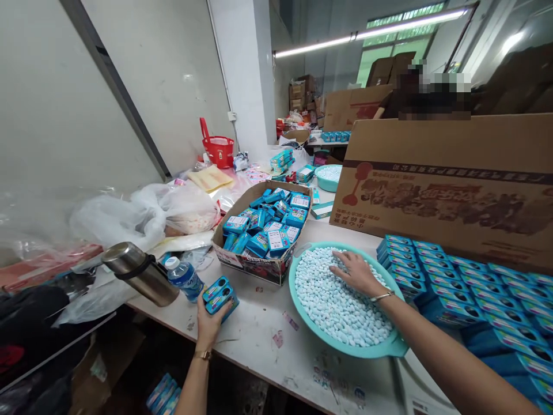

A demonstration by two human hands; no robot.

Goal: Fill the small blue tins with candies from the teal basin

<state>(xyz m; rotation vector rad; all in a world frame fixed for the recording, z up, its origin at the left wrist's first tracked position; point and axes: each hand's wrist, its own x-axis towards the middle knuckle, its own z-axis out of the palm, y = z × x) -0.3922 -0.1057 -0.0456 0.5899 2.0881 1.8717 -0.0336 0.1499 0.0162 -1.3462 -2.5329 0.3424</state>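
Observation:
My left hand [211, 317] is closed around a pair of small blue boxes [221, 295] near the table's front edge, beside a water bottle [185, 279]. Over a turquoise basin [345, 344], my right hand [356, 273] lies with fingers spread on a heap of small pale-blue candy-like pieces [341, 311]. Whether any piece is under its palm is hidden. Between and behind my hands stands an open carton [254, 271] filled with loose blue boxes [259, 245].
A steel flask [140, 274] leans at the left, by plastic bags [129, 216]. Rows of stacked blue boxes [449, 294] line the right side, before a large cardboard box [444, 190]. Farther back are a second basin [328, 183], a red basket [219, 151] and a person [401, 98].

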